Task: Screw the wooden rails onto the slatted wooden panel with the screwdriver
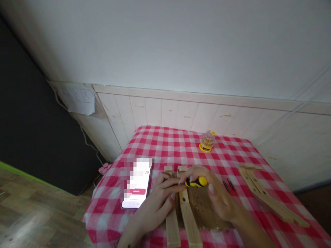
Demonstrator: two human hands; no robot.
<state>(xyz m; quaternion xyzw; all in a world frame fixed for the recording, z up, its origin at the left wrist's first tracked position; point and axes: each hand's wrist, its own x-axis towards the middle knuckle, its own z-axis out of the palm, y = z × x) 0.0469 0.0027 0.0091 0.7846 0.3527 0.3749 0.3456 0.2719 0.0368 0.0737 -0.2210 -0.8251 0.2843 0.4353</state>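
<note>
My right hand [216, 196] is closed around a yellow and black screwdriver [197, 182], which points left toward the wooden pieces. My left hand [155, 203] rests on the pale wooden slats [187, 217], its fingers curled at the screwdriver's tip. The slats lie over a darker wooden board [203, 210] with small holes. All of this sits on a table under a red and white checked cloth [168, 144].
A phone [137, 187] with a lit screen lies left of my hands. A clear and yellow bit holder [207, 141] stands at the back. Dark screws [229, 185] and curved wooden parts [269, 196] lie to the right. A panelled wall stands behind the table.
</note>
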